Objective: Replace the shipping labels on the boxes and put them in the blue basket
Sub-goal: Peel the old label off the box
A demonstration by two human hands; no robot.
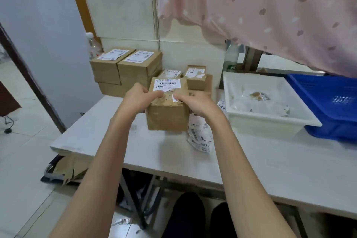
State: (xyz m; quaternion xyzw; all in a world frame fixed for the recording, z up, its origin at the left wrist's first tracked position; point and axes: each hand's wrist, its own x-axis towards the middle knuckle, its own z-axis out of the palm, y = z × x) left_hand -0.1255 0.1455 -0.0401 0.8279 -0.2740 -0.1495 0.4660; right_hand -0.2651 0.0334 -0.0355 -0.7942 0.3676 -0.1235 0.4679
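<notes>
A brown cardboard box (167, 110) stands on the white tabletop (251, 160), held between both hands. The left hand (139, 98) grips its upper left edge, the thumb stretched across the top toward the torn lower edge of the shipping label (167, 84), which is partly peeled and ragged. The right hand (195, 102) curls over the upper right edge of the box, its fingertips pinching a small white scrap of label (174, 98) on the top face. Just beside the box on its right, a pile of loose labels (201, 135) lies on the tabletop. Behind it are more labelled boxes: a taller stack (125, 69) to the left and a lower group (195, 77) directly behind. To the right sits a white tray (270, 121) holding scraps of paper and film, and touching its far side is the blue basket (332, 106). A pink patterned cloth (270, 15) hangs over the right side of the scene.
</notes>
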